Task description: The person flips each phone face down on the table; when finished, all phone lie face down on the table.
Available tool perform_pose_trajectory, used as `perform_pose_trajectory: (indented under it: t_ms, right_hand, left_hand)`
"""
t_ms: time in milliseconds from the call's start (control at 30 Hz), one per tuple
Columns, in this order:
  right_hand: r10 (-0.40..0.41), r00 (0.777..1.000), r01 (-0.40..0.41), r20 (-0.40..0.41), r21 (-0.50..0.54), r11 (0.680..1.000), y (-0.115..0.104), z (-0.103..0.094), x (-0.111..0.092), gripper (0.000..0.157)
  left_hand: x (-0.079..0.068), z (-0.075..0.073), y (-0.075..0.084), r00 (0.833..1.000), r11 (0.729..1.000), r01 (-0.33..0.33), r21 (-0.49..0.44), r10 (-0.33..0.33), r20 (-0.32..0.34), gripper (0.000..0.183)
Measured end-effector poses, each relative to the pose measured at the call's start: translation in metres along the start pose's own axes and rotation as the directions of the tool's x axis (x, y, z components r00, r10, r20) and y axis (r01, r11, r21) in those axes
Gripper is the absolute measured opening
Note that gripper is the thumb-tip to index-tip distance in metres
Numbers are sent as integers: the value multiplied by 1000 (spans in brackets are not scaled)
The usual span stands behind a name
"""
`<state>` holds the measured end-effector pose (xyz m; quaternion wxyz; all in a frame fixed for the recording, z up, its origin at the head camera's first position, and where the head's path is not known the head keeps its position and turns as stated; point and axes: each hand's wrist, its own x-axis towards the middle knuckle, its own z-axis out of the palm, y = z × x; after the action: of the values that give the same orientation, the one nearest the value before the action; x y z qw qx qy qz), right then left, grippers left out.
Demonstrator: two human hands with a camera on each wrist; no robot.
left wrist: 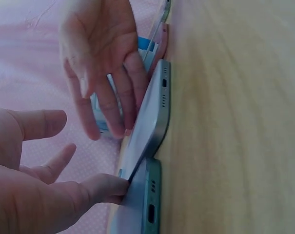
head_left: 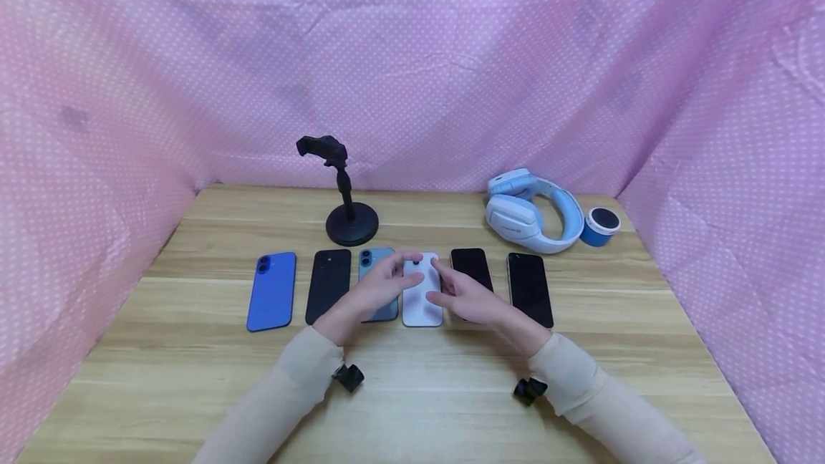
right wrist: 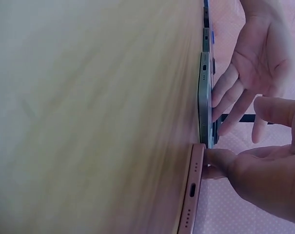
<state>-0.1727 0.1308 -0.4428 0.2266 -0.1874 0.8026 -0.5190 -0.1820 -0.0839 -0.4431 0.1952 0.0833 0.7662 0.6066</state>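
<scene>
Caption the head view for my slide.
Left hand and right hand flank the white phone in a row of six, black stand and headphones behind.

**Left hand [head_left: 385,283] and right hand [head_left: 465,293] face each other**

2 arms [head_left: 271,403] in pale sleeves [head_left: 599,392] slope forward and inward, the wrists [head_left: 333,319] bare. A gap parts the 2 hands, their fingers [left wrist: 96,189] extended and slightly bent, thumbs [left wrist: 44,124] spread away. Whether either hand bears any weight is hard to tell.
</scene>
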Motion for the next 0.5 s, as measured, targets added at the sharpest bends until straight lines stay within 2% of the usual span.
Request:
perform_pose_trajectory:
  t_ms: [167,267,500]
  right_hand:
    - [28,1000,-28,7,-19,999,-1,-1,2,74]
    - [65,998,-65,18,4,998,-1,-3,4,75]
    - [96,995,-96,11,2,995,-3,-6,8,73]
  left_hand:
    - [2,-2,2,999,999,42,0,-42,-13,42]
    - [3,-2,1,997,997,74,-5,-74,-10,42]
    - [4,-1,0,989,985,148,-86,-146,25,41]
